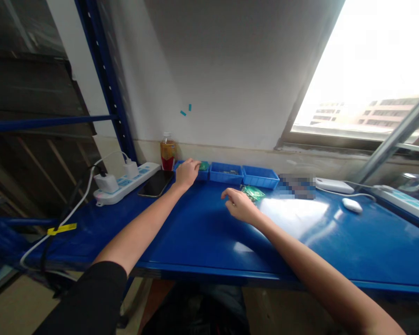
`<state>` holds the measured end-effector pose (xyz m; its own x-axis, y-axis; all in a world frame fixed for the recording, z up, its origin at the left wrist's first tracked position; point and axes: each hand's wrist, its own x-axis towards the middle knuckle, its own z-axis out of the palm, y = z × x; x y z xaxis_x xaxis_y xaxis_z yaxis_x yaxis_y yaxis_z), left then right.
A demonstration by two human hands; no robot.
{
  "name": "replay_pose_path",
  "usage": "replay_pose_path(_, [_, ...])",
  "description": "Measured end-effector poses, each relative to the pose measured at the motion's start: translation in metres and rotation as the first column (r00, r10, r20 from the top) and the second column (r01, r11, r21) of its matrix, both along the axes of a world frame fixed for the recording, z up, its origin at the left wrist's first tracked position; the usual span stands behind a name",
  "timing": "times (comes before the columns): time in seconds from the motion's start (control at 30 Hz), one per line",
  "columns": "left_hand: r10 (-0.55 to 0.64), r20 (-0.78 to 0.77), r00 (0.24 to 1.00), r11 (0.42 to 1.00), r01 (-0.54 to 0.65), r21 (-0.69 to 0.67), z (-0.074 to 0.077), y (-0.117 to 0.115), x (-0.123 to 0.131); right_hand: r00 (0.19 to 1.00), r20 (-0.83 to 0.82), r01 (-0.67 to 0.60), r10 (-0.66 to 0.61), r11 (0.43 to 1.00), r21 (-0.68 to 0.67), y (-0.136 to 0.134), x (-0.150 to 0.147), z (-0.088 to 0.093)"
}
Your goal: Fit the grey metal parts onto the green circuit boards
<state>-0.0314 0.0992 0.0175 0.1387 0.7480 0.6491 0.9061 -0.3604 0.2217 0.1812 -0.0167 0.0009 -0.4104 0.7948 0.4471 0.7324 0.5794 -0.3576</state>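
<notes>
My left hand (pixel 187 174) is over the left blue bin (pixel 204 176), its fingers bent together. The fingertips meet the edge of a green circuit board (pixel 204 166) at that bin; whether they grip it is unclear. My right hand (pixel 241 205) hovers above the blue table with curled fingers, and anything held in them is too small to make out. Just behind it lies a bunch of green circuit boards (pixel 253 192), partly covered by the hand. The middle blue bin (pixel 226 177) contains small metallic parts. To its right stands another blue bin (pixel 261 178).
A bottle of amber drink (pixel 167 152) stands by the wall. On the left lie a black phone (pixel 156 183) and a white power strip (pixel 125 186) with plugs and cables. A white power bank (pixel 334 186), a white earbud case (pixel 352 205) and a second power strip (pixel 407 203) are right.
</notes>
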Motion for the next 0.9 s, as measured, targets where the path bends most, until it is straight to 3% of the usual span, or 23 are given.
replay_pose_path(0.27, [0.064,-0.143,0.988,0.988,-0.083,-0.131,-0.011,-0.003,-0.002,0.998,-0.021,0.060,-0.059,0.997,0.049,0.007,0.013,0.009])
replay_pose_path(0.37, [0.043,-0.132,0.990,0.991,-0.059,-0.121,-0.010,-0.011,-0.003,0.976,-0.056,0.215,-0.211,0.973,0.083,0.018,0.035,0.014])
replay_pose_path(0.47, [0.009,-0.098,0.995,0.999,-0.013,-0.038,-0.007,-0.025,-0.001,0.906,-0.071,0.422,-0.417,0.903,0.083,0.030,0.062,0.016])
replay_pose_path(0.6, [-0.180,-0.074,0.981,0.980,0.173,-0.097,-0.007,-0.057,0.012,0.840,0.125,0.534,-0.528,0.845,-0.020,0.038,0.093,0.011])
replay_pose_path(0.73, [-0.429,-0.095,0.898,0.865,0.378,-0.330,-0.013,-0.086,0.033,0.837,0.290,0.521,-0.464,0.837,-0.166,0.041,0.102,0.003])
replay_pose_path(0.9, [-0.499,-0.141,0.855,0.804,0.397,-0.442,-0.021,-0.097,0.046,0.843,0.256,0.514,-0.472,0.848,-0.129,0.044,0.094,-0.002])
